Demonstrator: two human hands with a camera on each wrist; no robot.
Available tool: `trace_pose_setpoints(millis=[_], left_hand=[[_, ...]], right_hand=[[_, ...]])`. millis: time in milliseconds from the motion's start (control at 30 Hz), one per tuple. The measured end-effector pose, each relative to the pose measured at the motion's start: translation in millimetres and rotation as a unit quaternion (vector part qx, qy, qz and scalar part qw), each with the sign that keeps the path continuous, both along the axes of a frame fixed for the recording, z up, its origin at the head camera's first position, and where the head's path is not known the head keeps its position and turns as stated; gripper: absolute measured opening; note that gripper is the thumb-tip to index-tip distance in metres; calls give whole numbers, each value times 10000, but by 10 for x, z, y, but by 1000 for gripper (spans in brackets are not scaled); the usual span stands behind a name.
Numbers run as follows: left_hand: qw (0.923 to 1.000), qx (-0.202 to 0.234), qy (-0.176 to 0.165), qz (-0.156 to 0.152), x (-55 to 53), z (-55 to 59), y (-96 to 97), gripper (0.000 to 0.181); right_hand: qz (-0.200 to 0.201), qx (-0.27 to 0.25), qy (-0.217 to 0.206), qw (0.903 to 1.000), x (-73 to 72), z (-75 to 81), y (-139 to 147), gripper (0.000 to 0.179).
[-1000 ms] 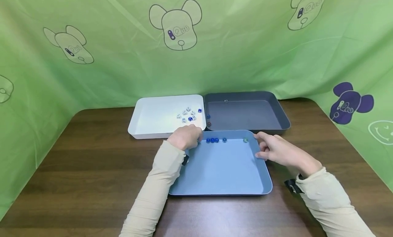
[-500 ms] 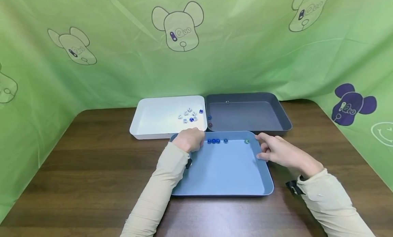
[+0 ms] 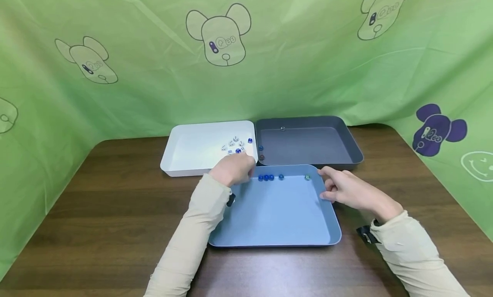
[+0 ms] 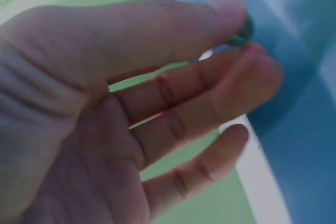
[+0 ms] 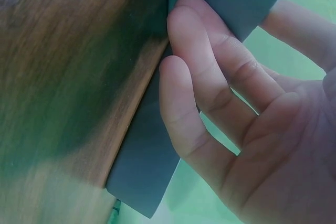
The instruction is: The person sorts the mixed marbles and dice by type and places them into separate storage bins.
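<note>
In the left wrist view a dark green glass marble shows between the thumb and fingertips of my left hand, which pinches it. From the head view, that left hand hangs over the far left corner of the blue tray, hiding the marble. Blue marbles lie in a row along the tray's far side, with a teal marble and a greenish marble farther right. My right hand grips the tray's right wall, fingers outside against it and thumb over the rim.
Behind the blue tray stands a white tray with several white and blue dice on its right side. Beside it is a dark grey tray holding a few marbles. A green printed curtain encloses the wooden table.
My left hand dipped slightly at the tray's far left corner, then rose a little toward the white tray, covering some dice. The right hand stays at the tray wall.
</note>
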State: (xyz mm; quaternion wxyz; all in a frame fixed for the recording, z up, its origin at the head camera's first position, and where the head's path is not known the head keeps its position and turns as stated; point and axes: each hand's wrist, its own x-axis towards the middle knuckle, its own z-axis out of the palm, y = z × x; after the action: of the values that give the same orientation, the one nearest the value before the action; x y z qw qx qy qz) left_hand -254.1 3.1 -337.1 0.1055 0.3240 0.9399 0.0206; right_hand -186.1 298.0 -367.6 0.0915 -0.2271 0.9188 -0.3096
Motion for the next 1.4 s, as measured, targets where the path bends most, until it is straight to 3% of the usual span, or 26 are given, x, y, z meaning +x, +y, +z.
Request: trace_pose_setpoints(millis=[267,600,800,1400], left_hand=[[9979,489,143,-394,-48,117,37,43],[9961,693,287,-472,-149,239,126,19],[9961,753,215,-400,-222,277,152,20],[9946,827,416,-460,-420,362,238,30]], right_hand=[[88,-35,183,9998,-8,-36,-12,51],[43,-35,174,9998,4,-34,-9,52],[19,-8,163,9999,3,-28,-10,51],[-9,-29,80,10000,12,-20,2,53]])
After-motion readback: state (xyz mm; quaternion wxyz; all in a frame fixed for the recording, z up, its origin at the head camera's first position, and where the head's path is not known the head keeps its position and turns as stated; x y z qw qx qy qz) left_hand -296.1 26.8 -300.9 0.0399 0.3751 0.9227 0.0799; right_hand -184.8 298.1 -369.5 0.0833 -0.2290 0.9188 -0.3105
